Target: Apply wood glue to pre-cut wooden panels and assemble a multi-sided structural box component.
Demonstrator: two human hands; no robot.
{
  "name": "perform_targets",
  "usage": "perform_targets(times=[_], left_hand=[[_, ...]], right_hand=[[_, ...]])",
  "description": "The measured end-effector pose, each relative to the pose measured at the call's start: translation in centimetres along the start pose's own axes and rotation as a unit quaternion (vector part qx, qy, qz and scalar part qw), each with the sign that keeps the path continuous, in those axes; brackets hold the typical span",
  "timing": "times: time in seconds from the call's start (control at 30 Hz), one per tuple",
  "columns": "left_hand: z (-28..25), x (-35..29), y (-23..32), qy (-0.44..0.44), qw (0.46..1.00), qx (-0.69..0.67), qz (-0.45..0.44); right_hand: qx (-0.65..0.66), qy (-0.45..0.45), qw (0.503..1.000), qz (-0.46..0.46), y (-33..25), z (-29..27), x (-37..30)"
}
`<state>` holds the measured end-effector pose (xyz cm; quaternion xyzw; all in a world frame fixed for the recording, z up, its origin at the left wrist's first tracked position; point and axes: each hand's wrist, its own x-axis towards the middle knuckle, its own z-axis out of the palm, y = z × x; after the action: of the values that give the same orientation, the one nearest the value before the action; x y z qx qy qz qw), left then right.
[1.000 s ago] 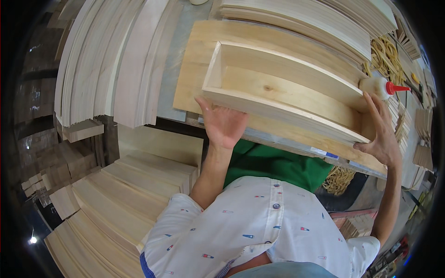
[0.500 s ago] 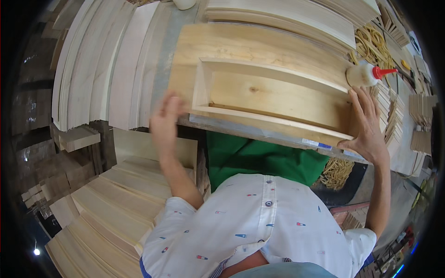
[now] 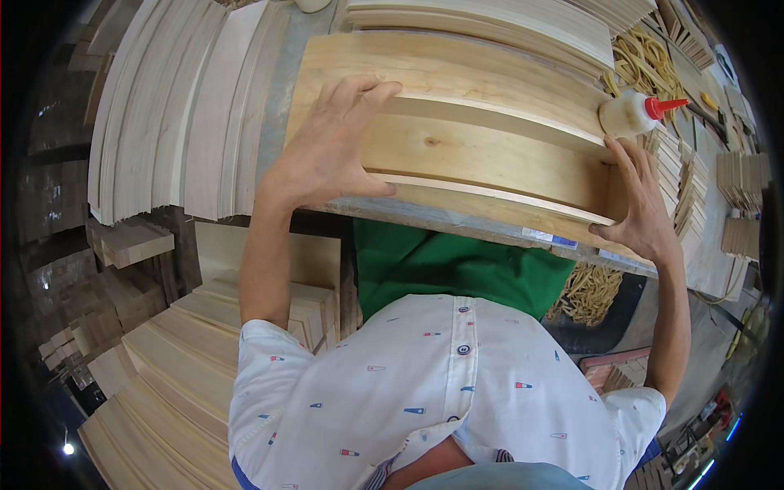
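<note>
A long, shallow rectangular wooden frame (image 3: 490,122) lies on a pale wooden board (image 3: 441,61) at the bench's near edge. My left hand (image 3: 322,155) spans the frame's left end, thumb on the near rail and fingers on the far rail, hiding that end piece. At the other end my right hand (image 3: 643,204) clasps the corners in the same way, thumb near and fingers far. Just beyond my right fingertips stands a white squeeze bottle (image 3: 625,114) with a red nozzle tip pointing right.
Stacked thin boards (image 3: 155,114) fill the bench's left side, and another stack (image 3: 482,37) lies along the back. Yellowish bands (image 3: 645,61) are heaped behind the bottle. Small wooden slats (image 3: 690,184) stand to the right. More planks (image 3: 180,359) are piled at lower left.
My left hand has moved up and right onto the frame's left end and now grips it. My right hand stays at the right end. The whole view has shifted slightly.
</note>
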<state>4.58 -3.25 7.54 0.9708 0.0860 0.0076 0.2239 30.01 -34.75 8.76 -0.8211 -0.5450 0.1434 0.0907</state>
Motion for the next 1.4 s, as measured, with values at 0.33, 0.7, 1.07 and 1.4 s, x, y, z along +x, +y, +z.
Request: perform_targets(times=[0.33, 0.7, 1.07, 1.4], left_hand=[[-3.3, -0.4, 2.4, 0.033, 0.999, 0.014, -0.012], [0.1, 1.2, 0.3, -0.019, 0.998, -0.047, -0.026], [-0.1, 1.7, 0.7, -0.035, 0.999, 0.020, 0.021], [-0.2, 1.8, 1.0, -0.027, 0.999, 0.028, 0.035]], right_hand=[[-0.018, 0.062, 0.998, 0.002, -1.2, -1.8, -1.1], [-0.014, 0.021, 1.000, -0.006, -0.1, 0.4, -0.8], [0.002, 0.020, 1.000, 0.004, -0.2, 0.5, -0.7], [0.017, 0.015, 1.000, -0.001, 0.3, 0.5, -0.9]])
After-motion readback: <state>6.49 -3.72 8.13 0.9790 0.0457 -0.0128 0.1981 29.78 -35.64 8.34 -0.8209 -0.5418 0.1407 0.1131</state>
